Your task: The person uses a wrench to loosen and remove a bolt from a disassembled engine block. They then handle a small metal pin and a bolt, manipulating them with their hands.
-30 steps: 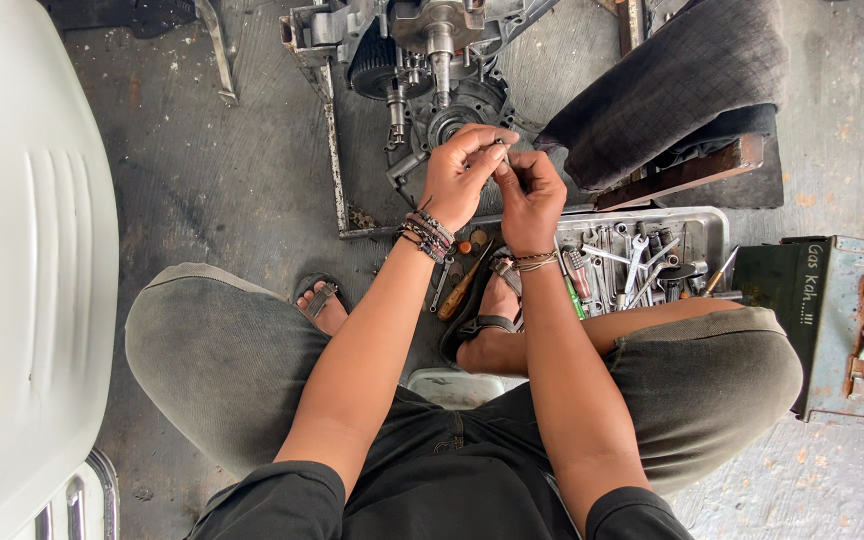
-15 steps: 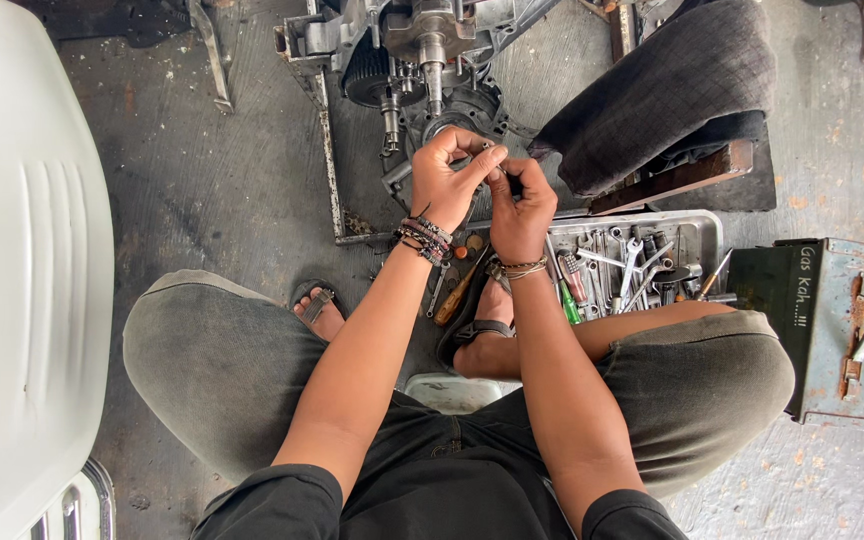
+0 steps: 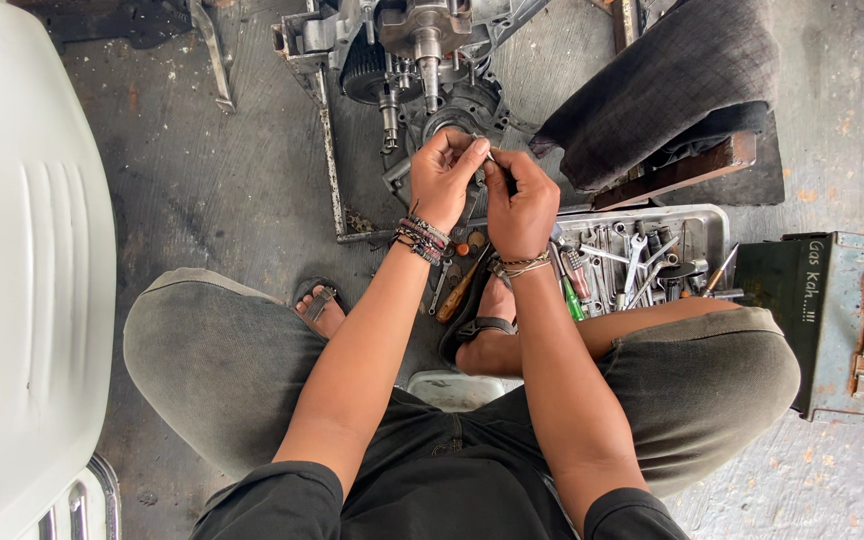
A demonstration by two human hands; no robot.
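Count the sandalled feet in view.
2. One sandalled foot lies on the concrete beside the person's left knee. The other sandalled foot is between the forearms, below the right hand, partly hidden by the wrist.

Greasy bare-metal engine (image 3: 422, 60), rough stained concrete floor (image 3: 212, 190), dull metal tool tray (image 3: 712, 225)

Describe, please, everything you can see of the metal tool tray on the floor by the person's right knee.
The tool tray is a shallow, rectangular pan of dull silver metal with rounded corners, lying flat on the concrete floor. It is crowded with spanners, wrenches and screwdrivers, one with a green handle at its left end. The person's right leg hides its near edge, a dark cushion on a wooden block borders its far edge, and a green metal box sits just right of it. Neither hand touches it.
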